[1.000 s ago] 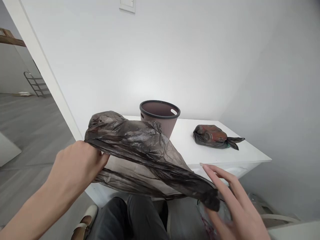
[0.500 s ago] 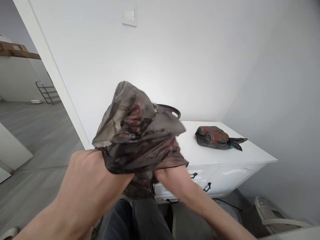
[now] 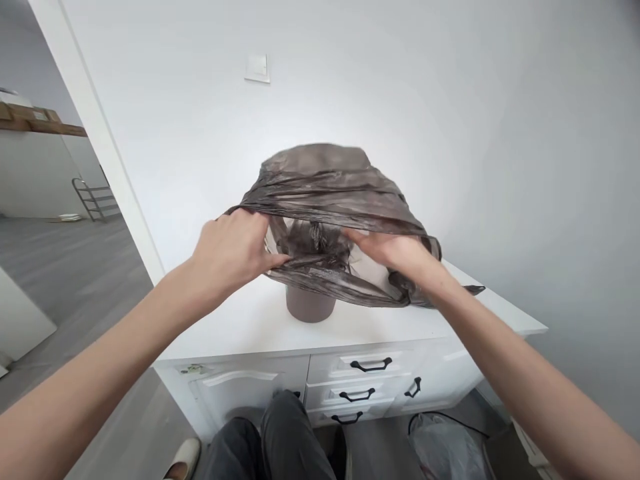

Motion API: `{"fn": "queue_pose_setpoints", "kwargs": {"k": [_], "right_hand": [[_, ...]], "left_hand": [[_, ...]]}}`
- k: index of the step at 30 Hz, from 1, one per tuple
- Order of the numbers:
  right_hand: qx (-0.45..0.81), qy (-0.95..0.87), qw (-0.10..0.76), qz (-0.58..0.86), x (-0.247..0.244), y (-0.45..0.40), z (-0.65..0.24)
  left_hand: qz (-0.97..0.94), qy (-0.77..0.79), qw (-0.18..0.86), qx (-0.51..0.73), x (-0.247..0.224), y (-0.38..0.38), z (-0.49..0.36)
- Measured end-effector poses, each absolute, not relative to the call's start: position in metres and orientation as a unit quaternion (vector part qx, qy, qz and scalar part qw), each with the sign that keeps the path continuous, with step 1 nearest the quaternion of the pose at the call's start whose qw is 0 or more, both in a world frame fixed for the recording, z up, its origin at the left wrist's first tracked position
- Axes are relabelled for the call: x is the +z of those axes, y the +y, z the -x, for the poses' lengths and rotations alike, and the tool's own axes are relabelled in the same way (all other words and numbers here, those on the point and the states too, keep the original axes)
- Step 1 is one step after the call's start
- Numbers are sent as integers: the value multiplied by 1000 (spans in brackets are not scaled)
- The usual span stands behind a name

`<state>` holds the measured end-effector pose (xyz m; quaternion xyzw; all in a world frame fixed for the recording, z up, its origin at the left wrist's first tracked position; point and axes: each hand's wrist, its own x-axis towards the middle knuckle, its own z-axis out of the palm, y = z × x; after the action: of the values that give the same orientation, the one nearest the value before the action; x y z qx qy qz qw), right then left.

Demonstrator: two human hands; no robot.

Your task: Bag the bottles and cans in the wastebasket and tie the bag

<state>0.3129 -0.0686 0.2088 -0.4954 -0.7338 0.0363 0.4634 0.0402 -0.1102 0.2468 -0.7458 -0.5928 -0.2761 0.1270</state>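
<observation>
Dark plastic bag, wide gap btwn edges, L hand clamped on rim, R hand inside, grip unclear.

Hiding top of bin behind bag, blocking most of tied bag too. Concealing some fingertips of L hand + R hand in bag. Cutting off pale shoe + clear bag at btm edge.

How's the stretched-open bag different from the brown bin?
The bag is wrinkly; the bin looks smooth. The bag is stretched open between the left hand and right hand; the bin stands on the white cabinet. Both look dark and brownish.
</observation>
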Motion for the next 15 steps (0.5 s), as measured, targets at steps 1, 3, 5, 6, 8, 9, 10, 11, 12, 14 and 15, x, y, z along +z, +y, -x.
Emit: {"fn": "queue_pose_setpoints", "kwargs": {"k": [1, 3, 5, 6, 8, 9, 10, 11, 12, 14, 15], "right_hand": [[22, -746, 449, 492, 206, -71, -309], [9, -763, 424, 487, 199, -79, -300], [29, -764, 414, 495, 195, -85, -291], [51, -762, 408, 500, 195, -85, -287], [104, -764, 397, 499, 200, -79, -279], [132, -769, 391, 488, 204, -73, -275], [159, -778, 382, 472, 208, -65, -271], [179, -790, 371, 455, 212, -55, -268], [189, -803, 356, 440, 215, -44, -264], [185, -829, 316, 422, 216, -21, -257], [180, -840, 290, 421, 214, -10, -253]], "left_hand": [[756, -578, 139, -273, 243, -105, -41], [781, -541, 146, -277, 235, -99, -43], [803, -512, 121, -282, 230, -94, -46], [808, -507, 97, -282, 230, -92, -47], [804, -519, 35, -288, 230, -88, -51], [796, -527, 6, -297, 231, -86, -52], [788, -532, -17, -310, 232, -83, -53], [779, -534, -27, -327, 232, -80, -54], [771, -533, -24, -347, 231, -77, -54], [759, -527, 11, -383, 227, -70, -53], [754, -524, 33, -395, 223, -66, -53]]}}
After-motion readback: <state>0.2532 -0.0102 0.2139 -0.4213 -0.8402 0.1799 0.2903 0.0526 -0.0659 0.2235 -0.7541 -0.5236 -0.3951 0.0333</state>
